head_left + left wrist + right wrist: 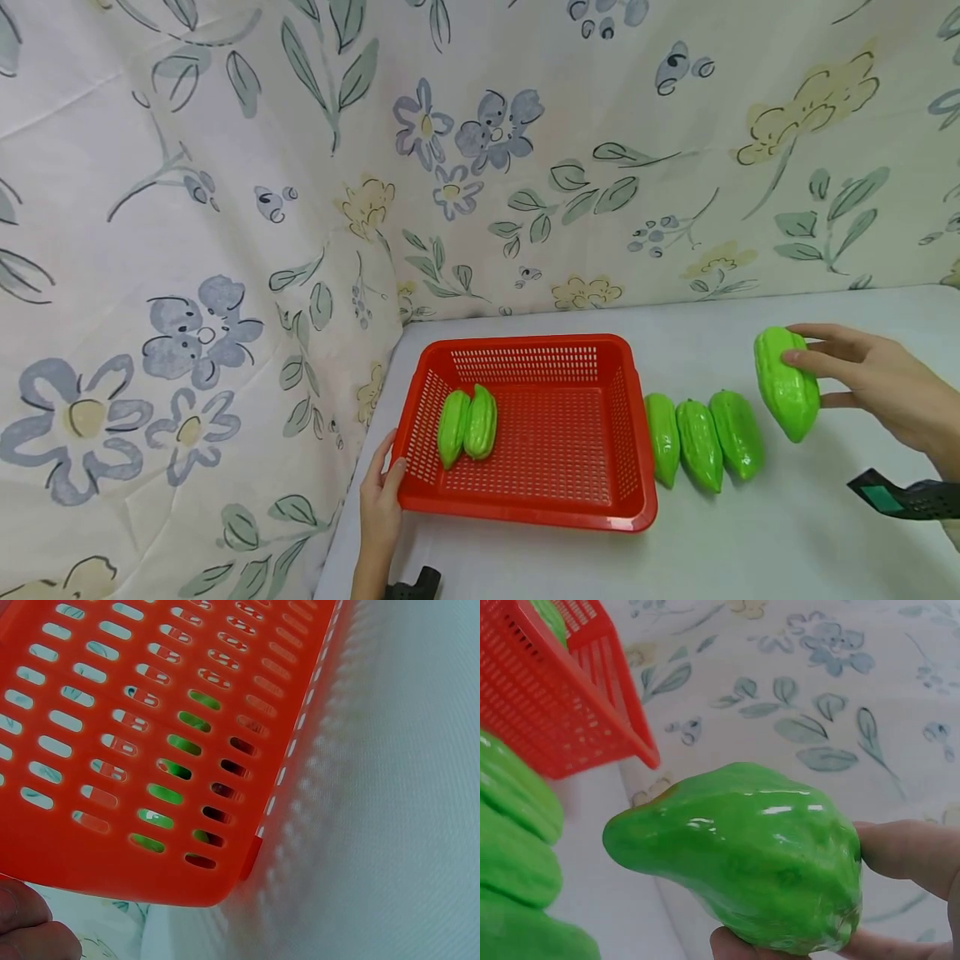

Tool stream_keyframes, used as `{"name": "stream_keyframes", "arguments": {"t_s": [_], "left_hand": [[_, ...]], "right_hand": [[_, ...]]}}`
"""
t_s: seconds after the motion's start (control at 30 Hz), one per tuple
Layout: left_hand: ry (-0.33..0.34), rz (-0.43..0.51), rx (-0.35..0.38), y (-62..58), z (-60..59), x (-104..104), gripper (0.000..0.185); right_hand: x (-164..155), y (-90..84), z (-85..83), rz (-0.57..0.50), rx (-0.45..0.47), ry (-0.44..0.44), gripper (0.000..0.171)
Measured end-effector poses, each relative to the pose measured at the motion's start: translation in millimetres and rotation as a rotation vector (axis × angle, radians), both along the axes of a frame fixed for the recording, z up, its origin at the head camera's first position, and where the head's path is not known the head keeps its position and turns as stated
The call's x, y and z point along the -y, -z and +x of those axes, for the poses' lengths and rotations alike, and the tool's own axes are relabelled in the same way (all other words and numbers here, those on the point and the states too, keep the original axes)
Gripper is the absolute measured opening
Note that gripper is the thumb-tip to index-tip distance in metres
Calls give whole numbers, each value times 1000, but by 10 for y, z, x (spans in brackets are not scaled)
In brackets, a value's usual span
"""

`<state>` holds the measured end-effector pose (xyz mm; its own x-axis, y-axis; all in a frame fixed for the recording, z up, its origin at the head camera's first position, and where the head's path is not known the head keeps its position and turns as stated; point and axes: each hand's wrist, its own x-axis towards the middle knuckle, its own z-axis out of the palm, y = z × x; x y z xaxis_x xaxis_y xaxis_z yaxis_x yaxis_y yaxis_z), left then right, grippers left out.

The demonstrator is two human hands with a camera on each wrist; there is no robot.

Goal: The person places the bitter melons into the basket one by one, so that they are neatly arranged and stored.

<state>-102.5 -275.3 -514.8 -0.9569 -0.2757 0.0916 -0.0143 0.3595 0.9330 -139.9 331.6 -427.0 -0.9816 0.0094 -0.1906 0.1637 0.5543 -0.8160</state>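
A red slotted basket [628,433] stands on the white table and holds two green chayote-like gourds [468,426] at its left side. My left hand [381,501] grips the basket's near left corner [112,862], thumb on the rim. Three more green gourds [702,442] lie in a row just right of the basket. My right hand [873,382] holds a fourth gourd [786,392] lifted above the table, right of that row; the right wrist view shows that gourd [746,851] pinched between thumb and fingers [907,851].
A floral cloth [225,208] hangs behind and to the left of the table [787,542]. A dark wrist strap [903,497] shows at the right edge. The basket [547,712] and the row of gourds [517,847] lie left of the held one.
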Motion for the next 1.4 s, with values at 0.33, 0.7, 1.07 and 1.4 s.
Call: {"name": "stream_keyframes", "arguments": {"t_s": [0.33,0.7,1.07,1.4], "left_hand": [[7,-4,6,1,-6,11,48],[12,9,5,-9,0,18,48],[18,19,8,-4,2,11,48],[30,28,18,-23,9,26,48]], "right_hand": [[445,-85,-132,-89,-12,-104,71],[933,-129,-256,-168,-17,-145,71],[1359,-184,-351,-244,-7,-172,71],[1656,-204,-419,-312,-6,-182,71]]}}
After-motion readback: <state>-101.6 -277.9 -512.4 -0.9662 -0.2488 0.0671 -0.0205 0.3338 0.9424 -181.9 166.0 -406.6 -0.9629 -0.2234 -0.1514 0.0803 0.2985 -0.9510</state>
